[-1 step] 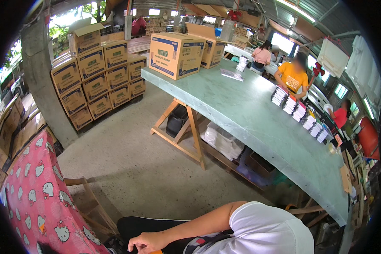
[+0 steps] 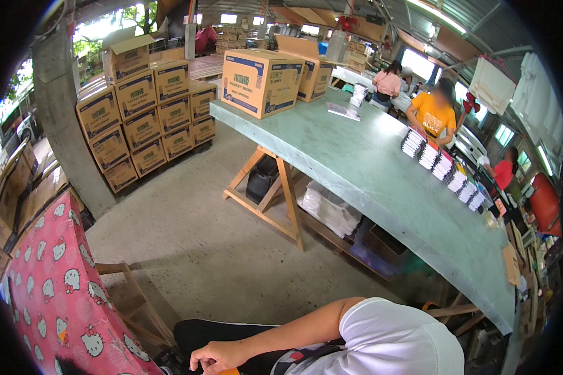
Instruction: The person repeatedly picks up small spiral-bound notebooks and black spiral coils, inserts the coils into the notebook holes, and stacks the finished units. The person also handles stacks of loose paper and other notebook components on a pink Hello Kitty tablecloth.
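Note:
My right hand (image 2: pixel 218 358) is at the lower edge, its forearm coming from the right out of a white sleeve (image 2: pixel 397 340). The fingers are curled, and their tips are partly cut off by the frame. Below the palm shows a small orange piece (image 2: pixel 230 372), too cropped to name. Beside the hand on the left slants a surface with a pink cartoon-cat cover (image 2: pixel 59 284). A black-clothed leg (image 2: pixel 197 331) lies just behind the hand. My left hand is out of view.
A long green-topped table (image 2: pixel 356 159) bears cartons (image 2: pixel 256 81) and notebook stacks (image 2: pixel 441 165); a co-worker in orange (image 2: pixel 433 115) handles them. Stacked cartons (image 2: pixel 137 128) stand by a concrete pillar (image 2: pixel 69 119). A wooden trestle (image 2: pixel 281 194) and a wooden stool (image 2: pixel 137 300) stand on the floor.

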Available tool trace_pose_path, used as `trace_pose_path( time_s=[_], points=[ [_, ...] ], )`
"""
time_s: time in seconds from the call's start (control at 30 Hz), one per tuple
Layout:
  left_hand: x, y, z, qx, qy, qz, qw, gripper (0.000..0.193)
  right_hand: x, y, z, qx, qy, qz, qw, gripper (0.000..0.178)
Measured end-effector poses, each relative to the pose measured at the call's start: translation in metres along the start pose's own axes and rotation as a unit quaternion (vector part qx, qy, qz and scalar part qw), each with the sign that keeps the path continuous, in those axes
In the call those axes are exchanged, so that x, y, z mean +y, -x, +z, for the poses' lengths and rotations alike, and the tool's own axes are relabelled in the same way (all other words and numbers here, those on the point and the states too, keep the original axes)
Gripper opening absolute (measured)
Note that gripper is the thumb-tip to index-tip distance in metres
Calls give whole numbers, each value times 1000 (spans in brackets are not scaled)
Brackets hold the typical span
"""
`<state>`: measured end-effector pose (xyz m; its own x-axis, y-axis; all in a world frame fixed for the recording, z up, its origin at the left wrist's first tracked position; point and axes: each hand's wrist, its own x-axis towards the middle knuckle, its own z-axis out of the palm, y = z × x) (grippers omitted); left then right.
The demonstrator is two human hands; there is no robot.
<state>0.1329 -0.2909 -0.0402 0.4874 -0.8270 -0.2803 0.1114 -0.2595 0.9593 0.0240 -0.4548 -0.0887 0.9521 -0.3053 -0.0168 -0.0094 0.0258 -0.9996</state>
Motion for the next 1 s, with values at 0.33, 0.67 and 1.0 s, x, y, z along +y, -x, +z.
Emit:
trace_pose_path(
  time_s=[0.33, 0.67, 1.0],
  points=[
    [-3, 3, -2, -9, -57, 60, 997, 11, -21, 0, 11, -23, 86, -17, 996, 20],
    [2, 11, 7, 14, -107, 125, 986, 17, -21, 6, 20, 7, 113, -112, 987, 21],
    [2, 16, 12, -21, -97, 128, 987, 13, -51, 25, -11, 60, 85, -108, 989, 25]
  ],
)
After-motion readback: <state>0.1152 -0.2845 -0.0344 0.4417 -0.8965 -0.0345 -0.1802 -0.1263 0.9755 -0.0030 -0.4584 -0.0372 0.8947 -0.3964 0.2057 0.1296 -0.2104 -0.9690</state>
